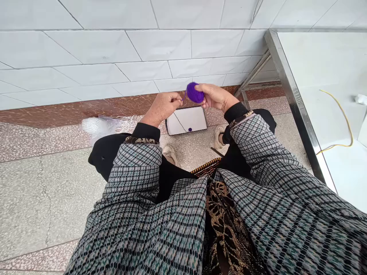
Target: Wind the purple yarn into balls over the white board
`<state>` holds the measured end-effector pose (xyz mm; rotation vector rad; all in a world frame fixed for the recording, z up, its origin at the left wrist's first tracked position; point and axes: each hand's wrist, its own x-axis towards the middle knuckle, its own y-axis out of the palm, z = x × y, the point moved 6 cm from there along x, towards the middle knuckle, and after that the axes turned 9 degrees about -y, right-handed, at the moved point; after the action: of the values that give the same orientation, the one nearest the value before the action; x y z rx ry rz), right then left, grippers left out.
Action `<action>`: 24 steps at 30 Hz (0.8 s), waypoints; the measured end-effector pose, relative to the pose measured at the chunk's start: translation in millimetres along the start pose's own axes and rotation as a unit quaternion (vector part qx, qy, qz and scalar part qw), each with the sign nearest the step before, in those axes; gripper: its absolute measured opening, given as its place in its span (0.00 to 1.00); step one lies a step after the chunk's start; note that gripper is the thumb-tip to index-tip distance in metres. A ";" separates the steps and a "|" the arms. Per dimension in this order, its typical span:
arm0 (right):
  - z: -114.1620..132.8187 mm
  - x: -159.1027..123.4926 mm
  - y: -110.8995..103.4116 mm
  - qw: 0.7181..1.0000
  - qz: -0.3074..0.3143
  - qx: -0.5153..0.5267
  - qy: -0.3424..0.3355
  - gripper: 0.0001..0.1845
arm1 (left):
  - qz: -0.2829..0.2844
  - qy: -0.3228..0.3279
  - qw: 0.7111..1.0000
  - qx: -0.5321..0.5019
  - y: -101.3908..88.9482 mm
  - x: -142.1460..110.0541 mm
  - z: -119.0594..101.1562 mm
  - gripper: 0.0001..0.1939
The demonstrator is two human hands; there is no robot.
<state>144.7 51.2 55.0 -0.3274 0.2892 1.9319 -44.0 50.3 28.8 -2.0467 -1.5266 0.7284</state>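
A purple ball of yarn (195,93) is gripped at its right side by my right hand (213,96), thumb on top and fingers beneath. From the ball a short purple strand (184,95) runs left to my left hand (165,106), whose thumb and forefinger pinch it. Both hands are held up above the floor, in front of the tiled wall. Below them lies a shallow white tray with a dark rim (187,119). A small purple piece (189,129) rests inside it, and a thin dark line crosses the tray's white surface.
Clear plastic wrapping with white strands (107,125) lies on the floor by the wall at the left. A metal-framed white table (301,103) stands at the right, with a yellow cord (348,124) on it. A woven basket edge (208,167) shows between my legs.
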 end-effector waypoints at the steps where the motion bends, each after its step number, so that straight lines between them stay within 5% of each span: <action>1: 4.4 -1.0 -1.4 0.999 -0.024 0.043 -0.009 0.13 | 0.022 -0.002 1.000 0.020 5.5 1.2 3.7 0.09; 6: 10.9 -1.3 -7.0 0.987 -0.095 0.125 -0.018 0.14 | 0.153 0.028 0.985 0.075 40.6 0.1 4.8 0.10; 16: -10.9 20.0 -27.0 0.975 -0.173 -0.131 -0.043 0.14 | 0.179 0.079 0.979 0.056 39.3 -9.7 -13.7 0.10; 19: -17.8 22.5 -26.3 0.961 -0.120 -0.245 -0.036 0.21 | 0.149 0.066 0.985 0.060 25.9 -10.0 -11.4 0.11; 24: -28.8 16.3 -10.3 0.940 0.068 -0.333 0.026 0.24 | 0.097 0.049 0.992 0.065 7.3 -8.5 -5.8 0.10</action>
<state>151.1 59.0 21.8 -0.8198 -0.3359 2.1172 -36.9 39.8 29.4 -2.1191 -1.2056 0.7675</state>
